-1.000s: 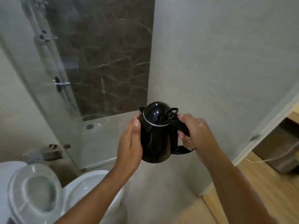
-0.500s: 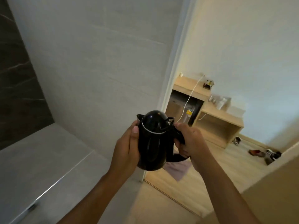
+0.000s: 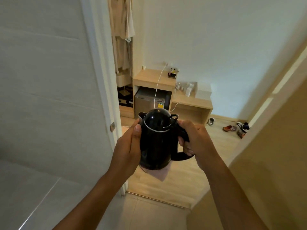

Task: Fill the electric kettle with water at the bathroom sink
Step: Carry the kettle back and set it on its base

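Note:
A glossy black electric kettle [image 3: 157,143] with a domed lid, shut, is held upright at chest height in the middle of the head view. My right hand [image 3: 193,140] is wrapped around its handle on the right side. My left hand [image 3: 128,146] presses flat against the kettle's left wall, thumb up near the spout. No sink or tap is in view. Whether there is water inside is hidden by the lid.
I face an open doorway [image 3: 106,97] from tiled floor onto wood floor. Beyond stand a wooden cabinet [image 3: 154,80] with a mini fridge [image 3: 149,103], a lower shelf [image 3: 192,103], hanging robes [image 3: 123,30], shoes [image 3: 235,128] and a cloth [image 3: 159,173] on the floor. The door [image 3: 274,146] is at right.
The view has swung right, from the shower and toilet to the doorway and the room beyond. Both hands keep the same hold on the kettle.

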